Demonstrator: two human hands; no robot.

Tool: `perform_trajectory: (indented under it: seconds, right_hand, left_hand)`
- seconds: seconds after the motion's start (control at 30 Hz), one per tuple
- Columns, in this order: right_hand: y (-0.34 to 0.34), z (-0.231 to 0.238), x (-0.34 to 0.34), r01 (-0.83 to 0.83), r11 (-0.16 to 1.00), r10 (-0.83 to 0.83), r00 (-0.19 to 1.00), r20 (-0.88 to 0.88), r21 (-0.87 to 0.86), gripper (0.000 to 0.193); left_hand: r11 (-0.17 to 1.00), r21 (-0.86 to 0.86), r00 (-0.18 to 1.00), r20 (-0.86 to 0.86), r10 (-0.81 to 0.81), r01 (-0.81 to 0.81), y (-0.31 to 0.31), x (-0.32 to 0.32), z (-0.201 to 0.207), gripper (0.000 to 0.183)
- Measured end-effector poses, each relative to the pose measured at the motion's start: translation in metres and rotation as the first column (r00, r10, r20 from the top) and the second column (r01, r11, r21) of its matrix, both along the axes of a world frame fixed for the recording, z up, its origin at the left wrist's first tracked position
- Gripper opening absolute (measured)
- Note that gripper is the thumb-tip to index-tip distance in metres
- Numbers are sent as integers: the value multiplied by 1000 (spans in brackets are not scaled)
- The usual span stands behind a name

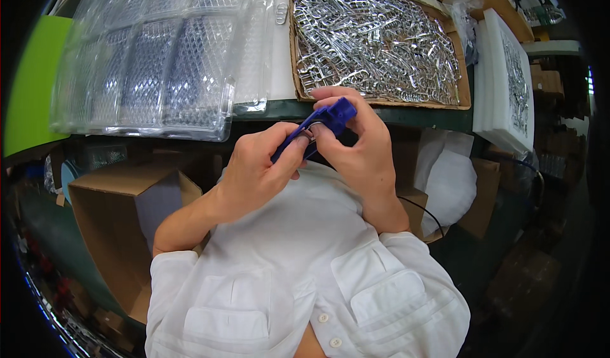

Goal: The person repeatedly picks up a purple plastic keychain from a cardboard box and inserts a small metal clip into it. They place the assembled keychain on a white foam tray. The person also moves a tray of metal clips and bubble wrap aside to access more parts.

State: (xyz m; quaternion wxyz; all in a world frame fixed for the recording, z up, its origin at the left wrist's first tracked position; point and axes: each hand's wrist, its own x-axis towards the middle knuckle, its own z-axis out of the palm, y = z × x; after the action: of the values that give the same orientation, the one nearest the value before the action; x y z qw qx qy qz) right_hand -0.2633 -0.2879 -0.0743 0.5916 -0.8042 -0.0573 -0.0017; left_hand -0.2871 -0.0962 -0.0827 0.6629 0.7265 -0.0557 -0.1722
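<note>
Close in front of my body, both hands hold a blue plastic fixture (341, 111), tilted with its thicker end up to the right. My left hand (254, 170) pinches the lower left end between thumb and fingers. My right hand (363, 151) wraps round the thicker end, its thumb pressed to the near face. A small shiny metal part (311, 128) shows between the two thumbs, mostly covered, so its shape is unclear. Just beyond my hands stands a shallow cardboard tray (466, 81) heaped with shiny bent-wire metal clips (375, 43).
Stacked clear plastic trays (222, 113) cover the bench at the left, beside a green panel (35, 81). One loose clip (281, 13) lies near the tray. White foam sheets (488, 84) stand at the right. Below the bench are an open cardboard box (105, 231) and a white bag (450, 186).
</note>
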Motion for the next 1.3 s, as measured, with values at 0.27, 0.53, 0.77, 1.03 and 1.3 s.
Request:
perform_trajectory:
  seconds: [0.27,0.53,0.77,1.03,1.3]
  right_hand:
    - [-1,-15,3,-15,996,24,995,-97,85,23]
    - [-21,-19,7,-149,860,98,987,128,488,32]
    - [-53,-4,3,-253,932,125,896,426,258,38]
    - [-63,-2,5,-192,974,103,844,526,118,43]
    - [-76,-4,8,-90,987,14,874,486,133,53]
  left_hand:
    - [1000,-3,988,-156,17,-17,-8,9,-8,23]
    - [974,1,972,64,-227,227,12,9,21,41]
    - [967,210,843,486,-230,143,20,2,43,59]
    - [969,237,805,562,-190,63,8,1,44,63]
    - [937,330,766,571,-295,114,1,18,56,63]
